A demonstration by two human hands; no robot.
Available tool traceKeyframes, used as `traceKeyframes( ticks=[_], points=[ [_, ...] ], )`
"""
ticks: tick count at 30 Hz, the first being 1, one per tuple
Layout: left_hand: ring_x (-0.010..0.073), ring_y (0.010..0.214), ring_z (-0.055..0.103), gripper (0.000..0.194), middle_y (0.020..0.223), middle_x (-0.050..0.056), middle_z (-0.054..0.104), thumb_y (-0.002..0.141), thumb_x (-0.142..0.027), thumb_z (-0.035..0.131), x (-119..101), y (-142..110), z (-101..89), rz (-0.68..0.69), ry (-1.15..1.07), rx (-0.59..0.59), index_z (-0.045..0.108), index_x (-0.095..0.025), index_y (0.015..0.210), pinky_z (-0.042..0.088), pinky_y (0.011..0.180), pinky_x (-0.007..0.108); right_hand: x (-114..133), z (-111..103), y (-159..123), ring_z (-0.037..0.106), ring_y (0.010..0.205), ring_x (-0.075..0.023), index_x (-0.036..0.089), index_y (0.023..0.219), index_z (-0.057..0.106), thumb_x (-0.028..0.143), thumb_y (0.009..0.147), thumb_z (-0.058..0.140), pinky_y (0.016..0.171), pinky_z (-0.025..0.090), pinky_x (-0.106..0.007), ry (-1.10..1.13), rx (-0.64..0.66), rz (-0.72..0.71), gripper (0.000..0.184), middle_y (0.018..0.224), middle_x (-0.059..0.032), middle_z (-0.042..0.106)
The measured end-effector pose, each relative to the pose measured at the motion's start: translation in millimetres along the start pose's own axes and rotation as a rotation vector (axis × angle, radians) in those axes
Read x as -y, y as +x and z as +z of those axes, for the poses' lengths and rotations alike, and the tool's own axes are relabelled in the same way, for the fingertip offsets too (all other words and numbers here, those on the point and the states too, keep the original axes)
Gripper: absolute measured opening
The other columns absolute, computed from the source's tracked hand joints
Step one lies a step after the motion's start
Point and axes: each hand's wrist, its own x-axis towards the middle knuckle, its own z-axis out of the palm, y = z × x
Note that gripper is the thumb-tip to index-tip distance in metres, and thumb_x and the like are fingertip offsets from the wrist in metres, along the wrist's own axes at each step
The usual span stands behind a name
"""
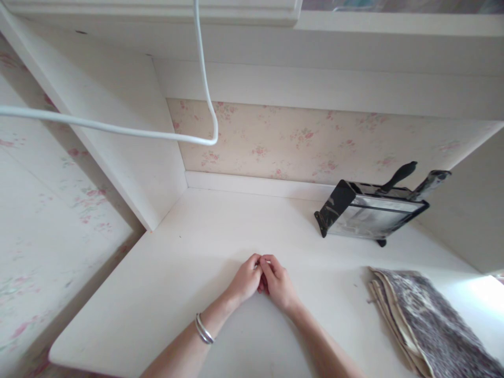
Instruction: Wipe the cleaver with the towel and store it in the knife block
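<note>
My left hand (247,277) and my right hand (277,282) meet over the white countertop (189,268), near its middle. Both are closed, with curled fingers pressed against each other and the thumbs close together. Whatever lies inside the fingers, if anything, is hidden. A silver bangle (204,329) circles my left wrist.
To the right at the back stands a black-framed knife holder (370,215) with two handles sticking up. A folded grey-brown patterned cloth (437,320) lies at the front right. A white cable (118,128) hangs at upper left, below a white cabinet (244,42).
</note>
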Motion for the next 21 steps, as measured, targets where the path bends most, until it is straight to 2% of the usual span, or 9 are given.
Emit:
traceKeyframes(
  ticks=[17,19,21],
  points=[
    [0.0131,0.043,0.054,0.017,0.052,-0.006,0.054,0.089,-0.033,0.042,3,1,0.3,-0.007,-0.014,0.018,0.053,-0.022,0.093,0.037,0.042,0.023,1,2,0,0.046,0.041,-0.0124,0.023,0.098,0.057,0.06,0.092,0.042,0.041,0.032,-0.022,0.04,0.0,0.022,0.04,0.047,0.0052,0.054],
    [0.0134,0.043,0.053,0.02,0.051,-0.006,0.054,0.09,-0.036,0.041,1,1,1.8,-0.011,-0.013,0.03,0.053,-0.021,0.094,0.038,0.042,0.023,4,-3,0,0.047,0.041,-0.0125,0.021,0.098,0.057,0.06,0.09,0.045,0.041,0.033,-0.022,0.11,0.049,0.049,0.041,0.047,0.0053,0.053],
    [0.0125,0.044,0.052,0.024,0.055,-0.004,0.057,0.09,-0.04,0.04,-3,-2,3.2,-0.011,-0.004,0.042,0.054,-0.02,0.092,0.039,0.043,0.023,11,-17,-1,0.049,0.045,-0.0126,0.019,0.097,0.058,0.057,0.088,0.053,0.045,0.037,-0.023,0.214,0.097,0.075,0.04,0.049,0.005,0.052]
  ],
)
